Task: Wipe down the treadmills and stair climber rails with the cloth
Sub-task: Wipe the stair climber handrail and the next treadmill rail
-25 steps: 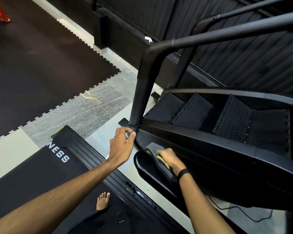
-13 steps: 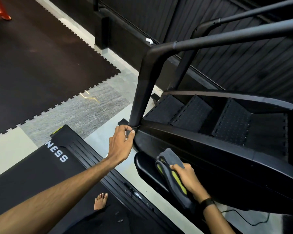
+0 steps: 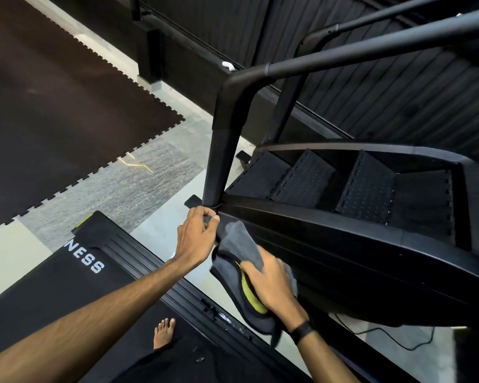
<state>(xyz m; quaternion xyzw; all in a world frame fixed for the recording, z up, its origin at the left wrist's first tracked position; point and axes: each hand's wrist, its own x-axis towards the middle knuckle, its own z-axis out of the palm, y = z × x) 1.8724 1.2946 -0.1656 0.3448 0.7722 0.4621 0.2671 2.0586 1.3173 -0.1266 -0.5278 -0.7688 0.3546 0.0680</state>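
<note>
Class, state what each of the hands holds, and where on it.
Right hand grips the folded cloth at its middle. Left hand grips the stair climber rail at its base.

Just above the left hand (image 3: 197, 236), which grips the foot of the rail post (image 3: 219, 164), the post rises bare and clear on its floor side up to the bend. Right of that grip the stair climber's side panel (image 3: 343, 244) blocks the way, and the cloth (image 3: 238, 244) under the right hand (image 3: 271, 283) fills the space just beside it. Below both hands, a narrow strip of floor (image 3: 177, 272) runs open between the treadmill deck (image 3: 67, 286) and the climber's base.
</note>
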